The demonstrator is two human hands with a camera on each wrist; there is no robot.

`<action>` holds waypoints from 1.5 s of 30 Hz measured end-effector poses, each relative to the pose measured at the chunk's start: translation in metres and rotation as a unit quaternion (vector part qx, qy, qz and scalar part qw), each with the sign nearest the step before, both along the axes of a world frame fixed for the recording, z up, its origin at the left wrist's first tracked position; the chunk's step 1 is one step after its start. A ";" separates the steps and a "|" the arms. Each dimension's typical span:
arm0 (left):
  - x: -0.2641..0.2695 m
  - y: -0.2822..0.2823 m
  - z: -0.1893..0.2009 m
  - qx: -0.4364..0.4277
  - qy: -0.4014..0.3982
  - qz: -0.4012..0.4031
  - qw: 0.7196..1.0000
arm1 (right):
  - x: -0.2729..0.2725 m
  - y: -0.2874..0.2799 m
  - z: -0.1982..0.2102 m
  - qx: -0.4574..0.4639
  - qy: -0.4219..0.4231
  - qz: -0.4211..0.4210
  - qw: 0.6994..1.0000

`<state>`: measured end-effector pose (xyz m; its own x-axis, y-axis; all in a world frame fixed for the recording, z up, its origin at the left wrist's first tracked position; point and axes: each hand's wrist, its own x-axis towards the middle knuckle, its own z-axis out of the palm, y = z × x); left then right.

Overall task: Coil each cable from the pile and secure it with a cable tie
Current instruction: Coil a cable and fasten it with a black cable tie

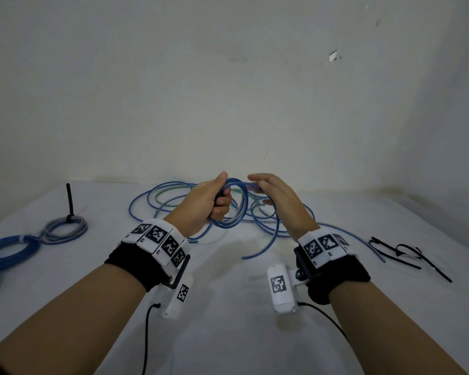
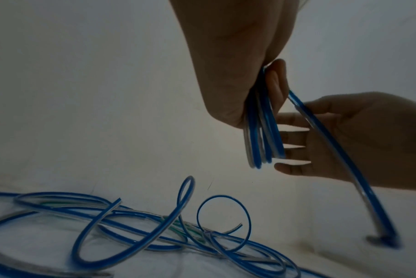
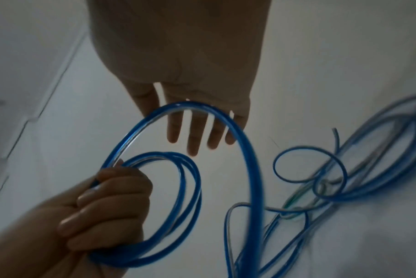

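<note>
My left hand (image 1: 218, 204) grips a small coil of blue cable (image 1: 241, 212) with several turns, raised above the table. The coil hangs below the fist in the left wrist view (image 2: 259, 135). In the right wrist view the fingers (image 3: 107, 206) curl round it. My right hand (image 1: 268, 193) is just right of the coil, fingers straight (image 3: 195, 131). The cable's free length (image 3: 250, 159) arcs across those fingers and drops to the table, ending in a loose end (image 1: 257, 253). A pile of loose blue and green cables (image 1: 168, 201) lies behind both hands.
Two tied coils lie at the left: a grey-blue one (image 1: 64, 230) with a black tie tail standing up (image 1: 69, 198), and a blue one (image 1: 6, 250). Loose black cable ties (image 1: 406, 253) lie at the right. A white cloth (image 1: 228, 320) covers the table; a wall stands close behind.
</note>
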<state>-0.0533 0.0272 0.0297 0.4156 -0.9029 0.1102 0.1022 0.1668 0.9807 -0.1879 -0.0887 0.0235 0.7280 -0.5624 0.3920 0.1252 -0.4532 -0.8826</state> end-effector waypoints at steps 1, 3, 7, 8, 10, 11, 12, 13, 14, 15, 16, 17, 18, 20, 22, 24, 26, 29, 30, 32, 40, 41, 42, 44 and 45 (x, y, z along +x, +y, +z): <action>0.001 0.000 0.001 -0.004 0.014 0.005 1.000 | -0.001 0.001 -0.002 0.006 0.000 0.012 1.000; 0.003 0.000 0.002 -0.007 0.031 0.012 0.999 | 0.002 0.000 -0.009 -0.029 -0.007 0.005 1.000; 0.006 0.004 0.005 0.032 0.038 -0.026 0.998 | 0.008 -0.008 -0.018 -0.154 -0.020 -0.057 0.986; 0.006 0.006 0.006 0.045 0.047 -0.050 0.997 | 0.008 -0.008 -0.018 -0.162 -0.030 -0.077 0.983; 0.006 0.009 0.007 0.050 0.077 -0.095 0.991 | 0.007 -0.009 -0.015 -0.158 -0.043 -0.106 0.981; 0.006 0.010 0.007 0.041 0.091 -0.108 0.989 | 0.008 -0.010 -0.015 -0.156 -0.034 -0.116 0.980; 0.005 0.010 0.008 0.028 0.105 -0.115 0.987 | 0.010 -0.011 -0.015 -0.149 -0.014 -0.121 0.981; 0.004 0.010 0.008 0.010 0.118 -0.118 0.986 | 0.012 -0.012 -0.016 -0.134 0.011 -0.116 0.984; 0.004 0.009 0.008 -0.009 0.134 -0.118 0.984 | 0.013 -0.013 -0.018 -0.105 0.034 -0.102 0.989; 0.004 0.009 0.009 -0.030 0.150 -0.118 0.981 | 0.014 -0.012 -0.021 -0.068 0.051 -0.081 0.993; 0.005 0.008 0.009 -0.051 0.165 -0.116 0.978 | 0.013 -0.011 -0.024 -0.034 0.063 -0.059 0.996; 0.006 0.008 0.010 -0.070 0.177 -0.113 0.975 | 0.011 -0.010 -0.027 -0.007 0.066 -0.038 0.997; 0.007 0.007 0.010 -0.084 0.185 -0.109 0.973 | 0.009 -0.007 -0.030 0.017 0.063 -0.023 0.998; 0.007 0.005 0.009 -0.100 0.191 -0.097 0.972 | 0.007 0.000 -0.033 0.056 0.035 0.011 0.998; 0.005 0.003 0.006 -0.117 0.201 -0.083 0.969 | 0.008 0.007 -0.033 0.084 0.006 0.040 0.996; 0.003 0.000 0.003 -0.135 0.211 -0.062 0.966 | 0.010 0.012 -0.033 0.131 -0.015 0.070 0.989; 0.004 -0.002 0.002 -0.151 0.209 -0.035 0.966 | 0.011 0.014 -0.032 0.162 -0.027 0.092 0.982; 0.004 -0.004 0.002 -0.168 0.196 -0.012 0.966 | 0.013 0.016 -0.033 0.142 -0.025 0.087 0.986; 0.003 -0.005 0.002 -0.172 0.191 -0.007 0.966 | 0.014 0.017 -0.033 0.131 -0.025 0.079 0.988; -0.001 -0.008 0.002 -0.177 0.185 0.002 0.967 | 0.017 0.018 -0.034 0.122 -0.032 0.061 0.990; -0.013 -0.014 0.003 -0.191 0.202 0.034 0.960 | 0.021 0.023 -0.038 0.088 -0.082 0.014 0.993; -0.014 -0.014 0.004 -0.190 0.204 0.038 0.960 | 0.021 0.024 -0.037 0.080 -0.078 0.008 0.994; -0.014 -0.014 0.004 -0.187 0.201 0.044 0.961 | 0.021 0.025 -0.037 0.068 -0.070 0.003 0.995; -0.013 -0.014 0.005 -0.172 0.177 0.064 0.967 | 0.019 0.027 -0.036 0.041 -0.047 -0.005 0.998; -0.012 -0.013 0.006 -0.160 0.158 0.074 0.972 | 0.017 0.027 -0.035 0.019 -0.041 -0.015 0.999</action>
<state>-0.0651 0.0137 0.0358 0.5973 -0.7706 0.2220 0.3410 0.4947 0.7994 -0.1705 -0.0616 -0.0118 0.6766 -0.5989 0.4284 0.1855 -0.4244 -0.8863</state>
